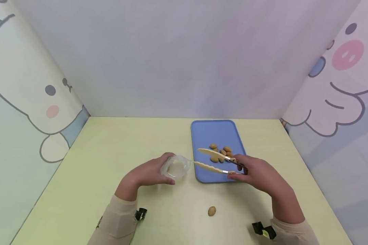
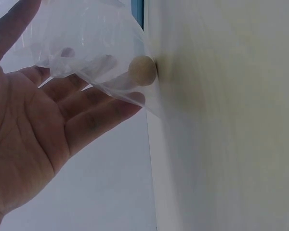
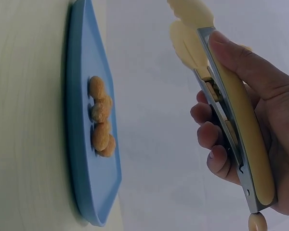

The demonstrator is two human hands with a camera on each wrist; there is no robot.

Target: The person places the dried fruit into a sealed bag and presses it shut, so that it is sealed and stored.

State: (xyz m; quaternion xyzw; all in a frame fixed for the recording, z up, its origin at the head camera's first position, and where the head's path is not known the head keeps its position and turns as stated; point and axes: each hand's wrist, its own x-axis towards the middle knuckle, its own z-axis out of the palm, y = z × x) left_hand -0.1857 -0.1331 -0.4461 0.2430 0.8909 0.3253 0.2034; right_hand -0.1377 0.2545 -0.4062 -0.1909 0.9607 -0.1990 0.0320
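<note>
A clear plastic bag (image 1: 176, 166) is held at its side by my left hand (image 1: 148, 173), between thumb and fingers. One round tan nut (image 2: 142, 70) shows at the bag's bottom in the left wrist view, close to the tabletop. My right hand (image 1: 259, 173) grips cream-tipped tongs (image 3: 245, 125), thumb on one arm and fingertips against the other. The tongs' tips stand apart with nothing between them, above the blue tray (image 1: 213, 132) and pointing toward the bag. Several oval brown nuts (image 1: 214, 159) lie clustered on the tray, partly hidden by the tongs.
A single brown nut (image 1: 212, 211) lies on the pale yellow table (image 1: 125, 136), in front of the tray. Walls with cartoon animals stand at left and right, and a plain wall (image 1: 184, 61) closes the back.
</note>
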